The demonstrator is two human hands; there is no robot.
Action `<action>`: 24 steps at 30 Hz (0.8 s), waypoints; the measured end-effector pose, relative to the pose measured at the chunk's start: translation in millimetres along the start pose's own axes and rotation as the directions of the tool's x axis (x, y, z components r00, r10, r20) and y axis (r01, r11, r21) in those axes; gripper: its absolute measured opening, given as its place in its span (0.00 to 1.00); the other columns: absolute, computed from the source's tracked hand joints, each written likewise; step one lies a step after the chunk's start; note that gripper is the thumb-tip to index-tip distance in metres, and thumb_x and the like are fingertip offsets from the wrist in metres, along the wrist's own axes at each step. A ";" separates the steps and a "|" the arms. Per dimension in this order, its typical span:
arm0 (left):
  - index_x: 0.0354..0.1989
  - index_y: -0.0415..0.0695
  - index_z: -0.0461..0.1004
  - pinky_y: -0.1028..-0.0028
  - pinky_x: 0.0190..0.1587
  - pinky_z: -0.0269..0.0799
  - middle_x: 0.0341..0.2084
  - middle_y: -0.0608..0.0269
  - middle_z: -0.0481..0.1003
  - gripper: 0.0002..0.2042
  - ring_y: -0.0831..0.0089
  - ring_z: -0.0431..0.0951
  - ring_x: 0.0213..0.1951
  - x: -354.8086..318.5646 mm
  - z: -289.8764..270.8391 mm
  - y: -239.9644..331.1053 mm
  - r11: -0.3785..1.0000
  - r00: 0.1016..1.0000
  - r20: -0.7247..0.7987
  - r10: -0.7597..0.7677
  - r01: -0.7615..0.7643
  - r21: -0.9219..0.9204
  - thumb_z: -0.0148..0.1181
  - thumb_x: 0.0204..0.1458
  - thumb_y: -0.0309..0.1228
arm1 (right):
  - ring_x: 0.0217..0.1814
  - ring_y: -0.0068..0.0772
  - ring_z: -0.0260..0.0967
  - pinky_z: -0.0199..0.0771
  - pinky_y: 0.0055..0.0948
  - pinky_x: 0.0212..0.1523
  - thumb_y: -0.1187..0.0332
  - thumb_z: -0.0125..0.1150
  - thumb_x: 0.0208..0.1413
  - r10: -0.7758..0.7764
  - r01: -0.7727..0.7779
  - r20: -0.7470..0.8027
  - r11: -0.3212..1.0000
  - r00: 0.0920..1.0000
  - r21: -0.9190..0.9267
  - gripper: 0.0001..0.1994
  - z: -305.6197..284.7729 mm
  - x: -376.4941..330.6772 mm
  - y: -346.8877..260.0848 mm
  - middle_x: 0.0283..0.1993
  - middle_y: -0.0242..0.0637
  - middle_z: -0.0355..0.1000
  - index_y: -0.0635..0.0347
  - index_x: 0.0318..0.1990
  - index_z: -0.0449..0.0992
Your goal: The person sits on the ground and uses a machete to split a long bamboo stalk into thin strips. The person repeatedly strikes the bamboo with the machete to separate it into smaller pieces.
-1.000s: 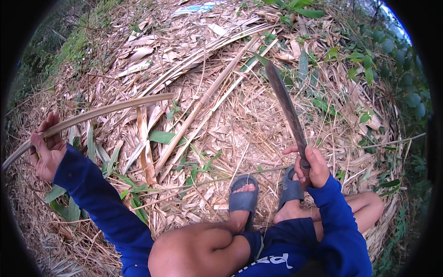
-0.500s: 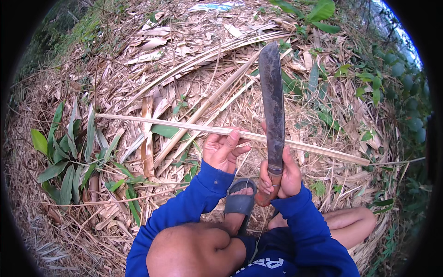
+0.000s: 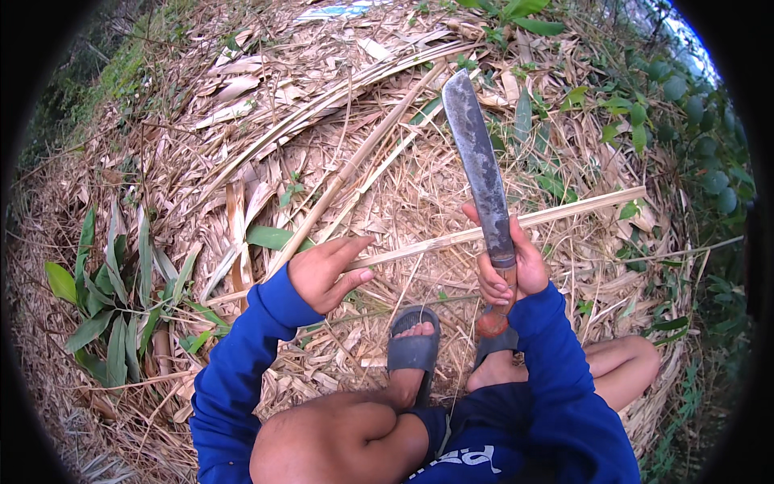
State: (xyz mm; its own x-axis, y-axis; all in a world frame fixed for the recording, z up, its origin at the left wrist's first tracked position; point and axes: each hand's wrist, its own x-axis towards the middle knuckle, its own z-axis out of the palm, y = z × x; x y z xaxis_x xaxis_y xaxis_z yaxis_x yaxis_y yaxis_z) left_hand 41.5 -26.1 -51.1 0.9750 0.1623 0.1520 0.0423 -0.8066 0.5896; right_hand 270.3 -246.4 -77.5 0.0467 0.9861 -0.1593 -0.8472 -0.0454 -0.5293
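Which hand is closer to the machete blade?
Right. The right hand grips the handle just below the machete blade, also pinching the bamboo strip. The left hand is off to the blade's left, fingers on the strip.

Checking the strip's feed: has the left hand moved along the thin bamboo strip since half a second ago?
Yes. The left hand has slid leftward along the bamboo strip, away from the machete, and now sits further left of the sandal.

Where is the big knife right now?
In the head view, the big knife is right of centre, held upright in the right hand, its blade crossing the thin bamboo strip whose other end lies by the open left hand.
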 end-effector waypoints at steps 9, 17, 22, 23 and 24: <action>0.46 0.41 0.73 0.73 0.25 0.65 0.16 0.64 0.72 0.12 0.76 0.70 0.19 -3.0 71.0 20.5 0.760 0.890 0.095 -0.446 0.433 -0.484 0.46 0.62 0.31 | 0.14 0.35 0.67 0.64 0.35 0.19 0.47 0.51 0.60 -0.567 -0.108 -0.198 0.189 0.800 -0.976 0.26 -13.2 10.2 35.1 0.13 0.41 0.66 0.64 0.25 0.74; 0.31 0.36 0.71 0.70 0.26 0.66 0.18 0.55 0.72 0.07 0.64 0.73 0.21 8.1 96.8 47.8 0.867 0.923 -0.042 -0.382 0.342 -0.363 0.49 0.59 0.25 | 0.19 0.45 0.72 0.70 0.39 0.20 0.37 0.58 0.48 -0.604 -0.148 0.108 -0.358 0.790 -0.922 0.29 9.6 26.1 59.8 0.18 0.42 0.70 0.58 0.22 0.70; 0.32 0.35 0.71 0.67 0.26 0.68 0.20 0.49 0.72 0.05 0.57 0.76 0.23 10.3 91.7 55.1 0.864 0.901 -0.093 -0.424 0.372 -0.339 0.50 0.58 0.23 | 0.19 0.44 0.72 0.70 0.38 0.20 0.35 0.57 0.47 -0.593 -0.172 0.094 -0.376 0.799 -0.910 0.30 5.8 30.5 54.3 0.18 0.41 0.70 0.57 0.22 0.70; 0.32 0.34 0.71 0.66 0.26 0.68 0.20 0.47 0.72 0.05 0.54 0.76 0.23 9.4 91.8 55.9 0.886 0.906 -0.132 -0.402 0.350 -0.303 0.50 0.57 0.22 | 0.19 0.44 0.72 0.70 0.38 0.20 0.34 0.57 0.47 -0.598 -0.175 0.103 -0.388 0.795 -0.905 0.30 4.8 31.4 52.8 0.18 0.41 0.70 0.57 0.22 0.70; 0.32 0.34 0.71 0.66 0.26 0.69 0.21 0.46 0.72 0.04 0.52 0.76 0.24 8.1 92.0 57.5 0.907 0.910 -0.170 -0.378 0.327 -0.266 0.50 0.57 0.22 | 0.19 0.43 0.72 0.70 0.38 0.19 0.34 0.57 0.47 -0.602 -0.178 0.112 -0.400 0.790 -0.899 0.30 3.5 32.2 51.4 0.17 0.41 0.70 0.57 0.22 0.71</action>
State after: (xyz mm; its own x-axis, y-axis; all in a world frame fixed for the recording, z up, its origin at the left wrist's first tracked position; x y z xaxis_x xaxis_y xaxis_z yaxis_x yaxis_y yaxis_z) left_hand 71.9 -123.4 -89.0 0.8339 0.5497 0.0502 0.2993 -0.5267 0.7956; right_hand 226.4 -216.4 -106.9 0.4881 0.8246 0.2859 0.8062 -0.3005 -0.5096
